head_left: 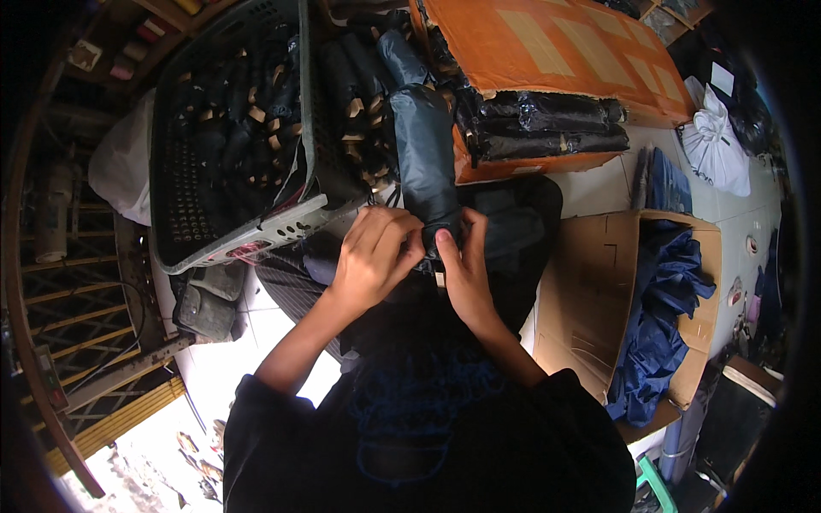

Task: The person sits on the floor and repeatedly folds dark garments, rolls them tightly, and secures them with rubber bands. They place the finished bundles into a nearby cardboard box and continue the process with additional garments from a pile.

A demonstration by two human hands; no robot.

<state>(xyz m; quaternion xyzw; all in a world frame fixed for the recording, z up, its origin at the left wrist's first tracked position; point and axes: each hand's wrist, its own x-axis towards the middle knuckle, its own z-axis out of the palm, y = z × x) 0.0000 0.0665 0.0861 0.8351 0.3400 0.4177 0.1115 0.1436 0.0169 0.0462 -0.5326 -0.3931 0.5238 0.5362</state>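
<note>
Our left hand and right hand pinch one fabric bundle, seemingly unfinished; dark bundles fill the plastic basket.

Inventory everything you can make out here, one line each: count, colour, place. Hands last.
Rolled bundle: one, grey-blue, near end at both hands
Perforated crate: one, dark, upper left
Crate bundles: many, uncountable, dark, inside crate
Loose bundles: several, dark, right of crate
Orange carton: at least one, orange, top right
Wrapped packages: at least two, black, at carton's near side
Cardboard box: one, brown, right
Fabric: one heap, blue, inside box
Tied bag: one, white, upper right
Edge clutter: mixed, too unclear to count
Left hand: one, bare, centre
Right hand: one, bare, centre
</note>
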